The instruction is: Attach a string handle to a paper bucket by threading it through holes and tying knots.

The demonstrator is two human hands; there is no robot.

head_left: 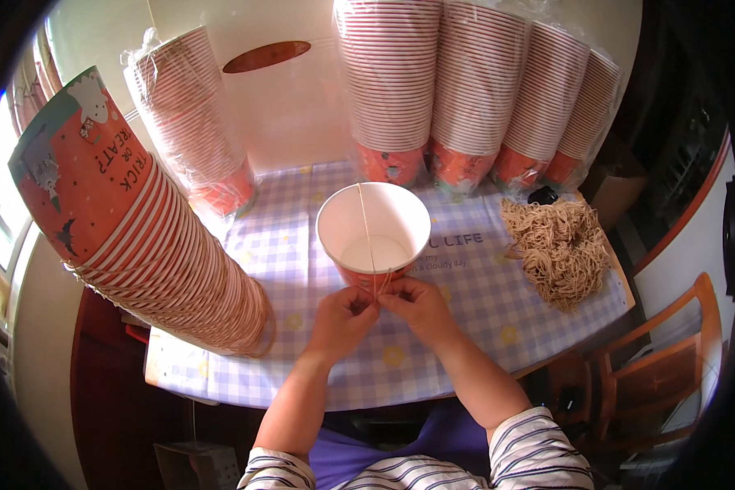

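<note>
A white-lined orange paper bucket (407,219) stands upright on the checked tablecloth in front of me. A thin tan string (367,219) stretches across its mouth from the far rim to the near side. My left hand (340,322) pinches the string just in front of the bucket's near wall. Close beside it, my right hand (420,309) also has thumb and forefinger pressed together on the string, with a loose loop showing above the fingers. The fingers partly hide the string's end and the bucket's lower front.
At the left leans a tall stack of nested orange buckets (171,253) with strings around their rims. Plastic-wrapped bucket stacks (392,90) stand along the back, another wrapped stack (192,114) at back left. A tangled heap of cut strings (559,253) lies right. A wooden chair (657,367) stands beyond.
</note>
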